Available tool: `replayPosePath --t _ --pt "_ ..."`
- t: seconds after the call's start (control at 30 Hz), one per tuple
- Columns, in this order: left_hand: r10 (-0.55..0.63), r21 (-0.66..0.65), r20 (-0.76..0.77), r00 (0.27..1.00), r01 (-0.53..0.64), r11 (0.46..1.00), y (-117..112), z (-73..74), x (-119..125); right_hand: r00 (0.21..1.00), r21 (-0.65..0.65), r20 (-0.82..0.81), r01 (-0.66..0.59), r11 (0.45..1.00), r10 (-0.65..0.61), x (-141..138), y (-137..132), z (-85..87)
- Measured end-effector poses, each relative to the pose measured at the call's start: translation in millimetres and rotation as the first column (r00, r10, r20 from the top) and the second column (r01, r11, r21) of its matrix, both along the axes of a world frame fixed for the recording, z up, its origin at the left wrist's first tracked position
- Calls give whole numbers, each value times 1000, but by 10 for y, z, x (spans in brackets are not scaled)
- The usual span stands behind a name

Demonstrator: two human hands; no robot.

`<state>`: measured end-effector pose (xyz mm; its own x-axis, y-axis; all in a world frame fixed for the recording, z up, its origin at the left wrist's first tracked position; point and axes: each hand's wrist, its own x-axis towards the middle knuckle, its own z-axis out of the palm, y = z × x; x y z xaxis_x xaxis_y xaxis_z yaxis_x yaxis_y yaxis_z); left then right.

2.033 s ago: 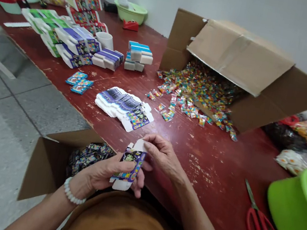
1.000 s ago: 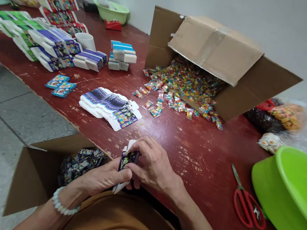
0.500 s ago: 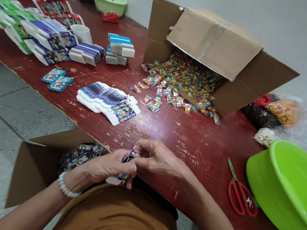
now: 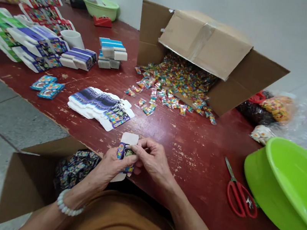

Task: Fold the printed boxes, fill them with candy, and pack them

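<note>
Close to my body at the table's front edge, my left hand [image 4: 108,165] is wrapped round a small purple printed carton [image 4: 121,152], its thumb across the front. The carton's white end flaps stand out at top and bottom. My right hand [image 4: 154,161] pinches the carton's right side near the upper edge; its fingertips partly hide the print. Just beyond my hands lies a fanned stack of flat purple cartons [image 4: 94,101]. To the left of that stack rest two small blue boxes [image 4: 51,90].
An open cardboard box [image 4: 205,45] spills wrapped candies [image 4: 188,78] onto the red table [image 4: 196,137]. Red-handled scissors [image 4: 238,194] and a green basin [image 4: 283,197] are at right. Stacked cartons [image 4: 37,40] stand left. Below the edge, another cardboard box [image 4: 22,179] holds dark printed packets [image 4: 75,166].
The carton has been raised and turned so its printed front and white upper flap show. My right hand has shifted to its right side. The whole view has moved slightly.
</note>
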<state>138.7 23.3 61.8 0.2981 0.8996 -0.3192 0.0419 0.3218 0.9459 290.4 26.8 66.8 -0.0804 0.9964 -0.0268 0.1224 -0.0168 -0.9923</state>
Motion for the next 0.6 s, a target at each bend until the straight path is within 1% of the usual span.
replayPosePath --t 0.03,0.1,0.13,0.2,0.27,0.33,0.4,0.43,0.5,0.57,0.6 --pt "2 44 -53 999 0 999 2 -19 -20 1000 -12 -15 16 1000 -16 18 10 -14" --pt "10 146 -137 991 10 989 6 -39 -76 996 20 -14 87 996 -87 52 27 -25" --pt "14 183 -158 987 15 983 5 -42 -104 994 33 -12 108 994 -108 64 33 -25" --pt "19 202 -159 987 13 979 -11 -38 -139 993 32 -17 120 992 -119 75 43 -19" --pt "35 137 -93 995 -22 990 -37 -29 -131 992 29 -22 122 992 -121 66 46 -9" --pt "82 4 62 995 -83 997 -58 -20 -85 993 28 -41 113 993 -112 38 37 -4" --pt "153 -121 219 964 -129 984 -61 -9 -23 993 27 -93 80 996 -77 -6 11 -10" --pt "179 -153 272 946 -141 978 -56 -2 4 990 28 -129 61 998 -57 -31 -7 -19" --pt "187 -173 321 928 -137 975 -40 10 42 981 32 -188 53 998 -47 -80 -47 -47" --pt "158 -140 293 943 -121 983 -26 10 56 976 38 -187 124 992 -115 -116 -78 -76" --pt "158 -96 252 955 -138 986 -23 4 56 974 47 -158 174 984 -165 -127 -88 -85"
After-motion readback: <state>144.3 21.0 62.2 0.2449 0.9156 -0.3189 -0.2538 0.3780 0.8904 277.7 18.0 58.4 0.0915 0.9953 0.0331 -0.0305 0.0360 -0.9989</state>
